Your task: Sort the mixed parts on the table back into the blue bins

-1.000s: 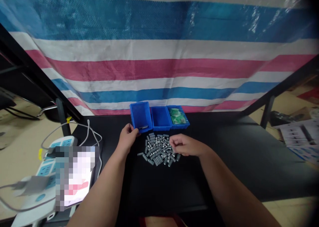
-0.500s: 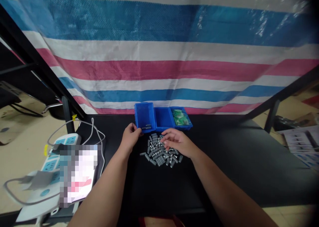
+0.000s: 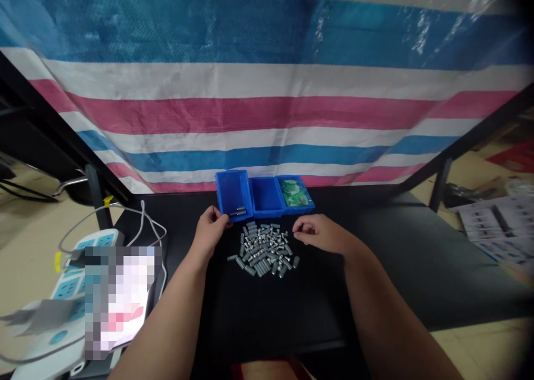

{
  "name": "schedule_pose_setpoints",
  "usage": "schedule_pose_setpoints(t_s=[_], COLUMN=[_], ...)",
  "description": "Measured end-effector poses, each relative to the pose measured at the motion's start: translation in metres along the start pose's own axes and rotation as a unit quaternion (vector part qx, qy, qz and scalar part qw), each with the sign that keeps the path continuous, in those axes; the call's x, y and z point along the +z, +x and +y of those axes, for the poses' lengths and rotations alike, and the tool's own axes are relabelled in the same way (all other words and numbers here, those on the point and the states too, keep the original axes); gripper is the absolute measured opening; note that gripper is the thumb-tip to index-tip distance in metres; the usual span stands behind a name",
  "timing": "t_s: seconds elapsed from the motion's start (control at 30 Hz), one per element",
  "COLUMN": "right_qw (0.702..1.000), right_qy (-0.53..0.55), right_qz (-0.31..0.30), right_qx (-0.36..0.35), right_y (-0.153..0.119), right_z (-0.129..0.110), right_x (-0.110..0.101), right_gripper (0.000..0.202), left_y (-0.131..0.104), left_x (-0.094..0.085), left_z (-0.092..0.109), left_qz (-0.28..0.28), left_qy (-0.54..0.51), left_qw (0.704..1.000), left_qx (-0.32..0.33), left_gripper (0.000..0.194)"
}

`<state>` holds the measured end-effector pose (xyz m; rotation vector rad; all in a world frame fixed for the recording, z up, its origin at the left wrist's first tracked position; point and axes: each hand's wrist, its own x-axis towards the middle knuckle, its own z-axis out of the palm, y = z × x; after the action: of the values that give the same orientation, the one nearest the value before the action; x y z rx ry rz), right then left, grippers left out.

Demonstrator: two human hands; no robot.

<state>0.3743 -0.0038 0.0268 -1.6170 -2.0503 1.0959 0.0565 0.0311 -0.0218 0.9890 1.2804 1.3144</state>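
My left hand (image 3: 209, 227) is closed at the near left corner of the leftmost blue bin (image 3: 233, 190), thumb and fingers pinching its rim. A few grey metal cylinders (image 3: 238, 211) lie inside that bin along its near side. My right hand (image 3: 315, 231) hovers at the right edge of a pile of small metal parts (image 3: 263, 249), its fingers loosely curved and a little apart, with nothing visible between them. Grey cylinders and shiny screw-like pieces are mixed in this pile, which lies in front of the bins.
Beside the left bin stand a middle blue bin (image 3: 267, 194) and a right one holding green-printed bags (image 3: 295, 193). On the left lie a power strip (image 3: 69, 291) with cables and a blurred phone (image 3: 129, 302). A striped sheet (image 3: 267, 113) hangs behind the black table (image 3: 258, 319).
My right hand has moved off the pile to its right side, and its fingers are more curled. My left hand stays at the bin's corner. The whole view has shifted slightly.
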Motion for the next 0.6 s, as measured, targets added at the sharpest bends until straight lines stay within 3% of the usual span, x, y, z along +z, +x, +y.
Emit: schedule_pose_setpoints(t_s=[0.07,0.2,0.37,0.5,0.6], right_qw=[0.999,0.999,0.995,0.998,0.996], right_qy=[-0.028,-0.029,-0.015,-0.054,-0.082], right_qz=[-0.028,-0.020,-0.089,-0.035,-0.030], right_qx=[0.014,-0.033,-0.034,-0.010,-0.018], right_y=[-0.004,-0.003,-0.001,0.000,0.001], right_z=[0.004,0.002,-0.007,-0.008,-0.009], right_x=[-0.004,0.003,0.018,0.024,0.025], right_gripper=[0.023,0.017,0.020,0.027,0.021], left_y=[0.000,0.001,0.002,0.003,0.002], left_x=[0.000,-0.001,-0.002,-0.002,-0.001], left_z=[0.000,0.000,-0.003,-0.005,-0.003], left_qz=[0.000,0.002,0.003,0.000,0.004], left_qy=[0.000,-0.010,-0.006,-0.007,-0.009], left_qw=[1.000,1.000,1.000,1.000,1.000], left_qx=[-0.002,-0.011,-0.005,-0.005,-0.012], left_gripper=[0.028,0.030,0.030,0.030,0.031])
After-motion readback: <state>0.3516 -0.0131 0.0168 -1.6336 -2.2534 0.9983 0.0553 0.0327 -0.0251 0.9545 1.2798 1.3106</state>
